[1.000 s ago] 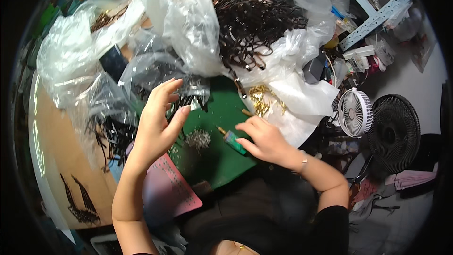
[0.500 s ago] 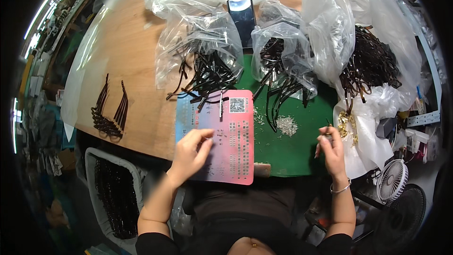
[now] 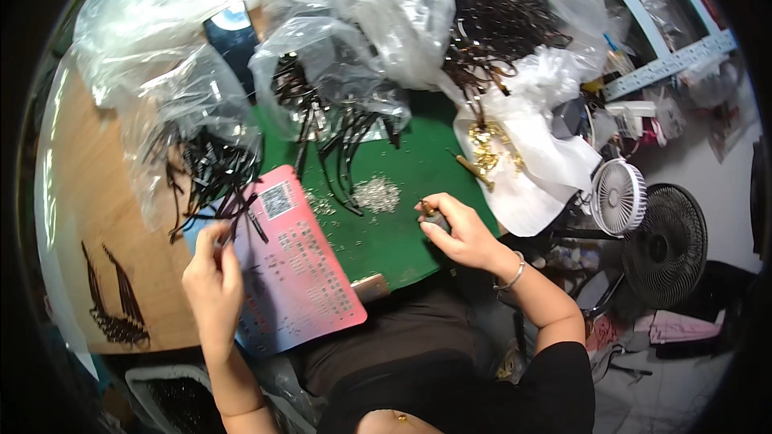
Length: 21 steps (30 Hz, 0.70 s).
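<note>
My left hand (image 3: 213, 277) is at the near left part of a pink and blue printed card (image 3: 322, 273). Its thumb and index finger pinch a dark strip that looks like an eyeglass temple, mostly hidden by the fingers. Just beyond lies a pile of dark eyeglass temples (image 3: 213, 173), spilling from a clear bag (image 3: 201, 100) onto the card's far edge. Over the green mat (image 3: 402, 253), my right hand (image 3: 462, 233) is closed around a small pointed tool (image 3: 435, 217) with a brown and dark handle. A heap of tiny silvery parts (image 3: 378, 194) lies left of it.
More dark temples (image 3: 346, 149) stick out of a second clear bag (image 3: 322, 48). Gold-coloured parts (image 3: 492, 149) lie on white wrapping (image 3: 523, 193). A phone (image 3: 233, 44) stands at the back. Temples (image 3: 117, 305) are lined up at left. Two fans (image 3: 618, 193) are at right.
The view has swung to the right, so the table appears turned and shifted left. My left hand has reached the temples by the card's far edge and closed its fingers. My right hand keeps the tool.
</note>
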Tool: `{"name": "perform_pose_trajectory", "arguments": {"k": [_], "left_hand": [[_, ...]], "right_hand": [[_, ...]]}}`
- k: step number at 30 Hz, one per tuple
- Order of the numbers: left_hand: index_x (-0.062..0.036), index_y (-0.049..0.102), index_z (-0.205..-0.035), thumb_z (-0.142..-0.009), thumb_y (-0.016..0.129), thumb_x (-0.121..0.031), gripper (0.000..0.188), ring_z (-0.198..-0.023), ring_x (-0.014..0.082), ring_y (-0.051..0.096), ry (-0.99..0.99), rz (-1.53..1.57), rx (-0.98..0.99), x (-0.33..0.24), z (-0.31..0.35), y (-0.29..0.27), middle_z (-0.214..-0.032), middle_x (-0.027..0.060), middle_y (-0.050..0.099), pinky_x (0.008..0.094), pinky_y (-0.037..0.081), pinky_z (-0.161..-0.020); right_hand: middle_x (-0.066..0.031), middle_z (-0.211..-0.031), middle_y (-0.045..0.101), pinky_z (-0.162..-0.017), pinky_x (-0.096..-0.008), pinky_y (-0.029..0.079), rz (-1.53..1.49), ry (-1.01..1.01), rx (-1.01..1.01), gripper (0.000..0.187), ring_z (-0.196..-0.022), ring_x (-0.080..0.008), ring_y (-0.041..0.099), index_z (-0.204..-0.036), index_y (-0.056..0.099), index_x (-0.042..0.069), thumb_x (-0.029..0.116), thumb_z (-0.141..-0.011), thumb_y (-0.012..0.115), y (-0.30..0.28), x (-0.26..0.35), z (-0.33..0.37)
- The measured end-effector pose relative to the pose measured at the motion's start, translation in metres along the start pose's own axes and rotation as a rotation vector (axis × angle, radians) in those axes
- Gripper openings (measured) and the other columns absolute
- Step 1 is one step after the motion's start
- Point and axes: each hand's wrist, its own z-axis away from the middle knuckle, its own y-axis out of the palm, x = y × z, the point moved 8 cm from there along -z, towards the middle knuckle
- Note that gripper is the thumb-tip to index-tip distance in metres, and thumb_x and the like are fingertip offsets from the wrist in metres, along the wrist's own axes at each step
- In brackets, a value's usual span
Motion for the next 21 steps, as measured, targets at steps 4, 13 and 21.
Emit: {"name": "perform_pose_trajectory", "arguments": {"k": [4, 13, 21], "left_hand": [[0.002, 0.061, -0.102, -0.09, 0.055, -0.009, 0.017, -0.06, 0.0058, 0.053, -0.221, 0.54, 0.213, 0.008, -0.006, 0.01, -0.075, 0.0036, 0.061, 0.0184, 0.044, -0.055], [0.0053, 0.057, -0.111, -0.09, 0.054, 0.0, 0.022, -0.081, 0.0105, 0.048, 0.401, 0.322, -0.351, -0.037, -0.004, -0.006, -0.1, 0.0075, 0.05, 0.0203, 0.041, -0.071], [-0.001, 0.046, -0.102, -0.095, 0.047, -0.017, 0.017, -0.051, 0.0083, 0.048, 0.036, 1.01, 0.061, -0.052, 0.021, 0.032, -0.072, 0.0057, 0.056, 0.0184, 0.042, -0.046]], "right_hand": [[-0.0127, -0.093, 0.062, -0.071, -0.0322, 0.05, 0.075, 0.108, 0.112, 0.022, -0.079, -0.0212, 0.062, -0.099, 0.053, 0.0, 0.013, -0.081, 0.058, -0.015, -0.01, 0.009], [-0.0113, -0.095, 0.058, -0.063, -0.0415, 0.051, 0.726, -0.095, -0.128, 0.019, -0.074, -0.033, 0.059, -0.094, 0.057, 0.008, 0.014, -0.077, 0.061, -0.107, -0.046, -0.027], [-0.0097, -0.091, 0.055, -0.062, -0.0392, 0.051, 0.82, -0.051, -0.092, 0.016, -0.074, -0.0304, 0.06, -0.091, 0.054, 0.007, 0.015, -0.079, 0.06, -0.105, -0.045, -0.028]]}}
